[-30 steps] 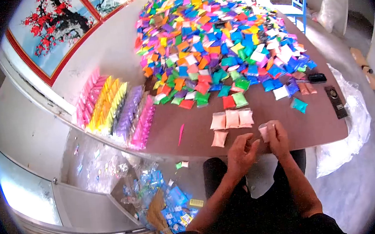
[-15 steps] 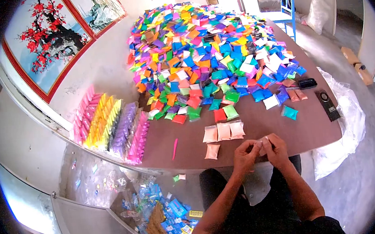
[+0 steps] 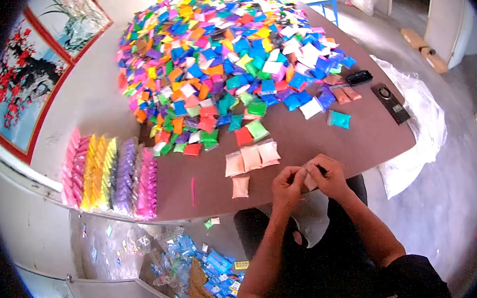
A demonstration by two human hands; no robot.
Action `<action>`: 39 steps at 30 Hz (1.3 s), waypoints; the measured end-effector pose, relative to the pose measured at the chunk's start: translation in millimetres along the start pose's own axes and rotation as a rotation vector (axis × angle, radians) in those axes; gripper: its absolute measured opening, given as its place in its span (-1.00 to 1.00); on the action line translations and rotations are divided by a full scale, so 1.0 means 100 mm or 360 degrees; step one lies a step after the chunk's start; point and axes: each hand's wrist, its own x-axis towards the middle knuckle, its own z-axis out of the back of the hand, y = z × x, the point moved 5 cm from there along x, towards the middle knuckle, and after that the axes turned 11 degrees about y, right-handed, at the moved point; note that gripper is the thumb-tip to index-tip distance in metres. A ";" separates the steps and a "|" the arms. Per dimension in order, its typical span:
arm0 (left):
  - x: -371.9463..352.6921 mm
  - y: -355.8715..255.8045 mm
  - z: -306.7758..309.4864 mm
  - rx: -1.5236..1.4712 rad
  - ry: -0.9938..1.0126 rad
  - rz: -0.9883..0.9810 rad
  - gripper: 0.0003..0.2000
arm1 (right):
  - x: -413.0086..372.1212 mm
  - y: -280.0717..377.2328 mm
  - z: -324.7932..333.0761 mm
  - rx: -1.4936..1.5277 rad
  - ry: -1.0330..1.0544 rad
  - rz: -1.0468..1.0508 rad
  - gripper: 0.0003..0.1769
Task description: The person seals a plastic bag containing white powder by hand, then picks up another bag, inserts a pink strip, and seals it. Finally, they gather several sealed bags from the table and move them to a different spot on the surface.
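Observation:
My left hand (image 3: 287,187) and my right hand (image 3: 328,175) meet at the table's front edge, fingers pinched together. Between them shows a small peach-coloured packet (image 3: 309,183), mostly covered by the fingers. To the left of my hands, a few similar peach packets (image 3: 251,158) lie overlapping in a row. One more peach packet (image 3: 240,187) lies just in front of that row. Farther left a thin pink strip (image 3: 193,192) rests on the brown table (image 3: 214,198).
A large heap of colourful packets (image 3: 215,67) covers the table's far part. Rows of bagged packets (image 3: 123,177) stand at the left edge. On the right lie a black device (image 3: 390,103) and a black object (image 3: 359,77). Blue wrappers (image 3: 217,268) litter the floor.
The camera view has turned, so the table and its things appear farther left and higher. My hands stay together, and more of the peach packet shows between them.

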 end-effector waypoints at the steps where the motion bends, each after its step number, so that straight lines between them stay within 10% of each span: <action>1: 0.00 0.01 -0.01 -0.0006 0.0021 0.0019 -0.81 | 0.00 0.01 -0.01 -0.0031 0.0013 -0.0017 -0.89; 39: 0.01 0.08 0.04 0.0092 0.0215 0.0017 -0.76 | 0.03 -0.06 0.03 0.0327 0.0110 -0.0192 -0.83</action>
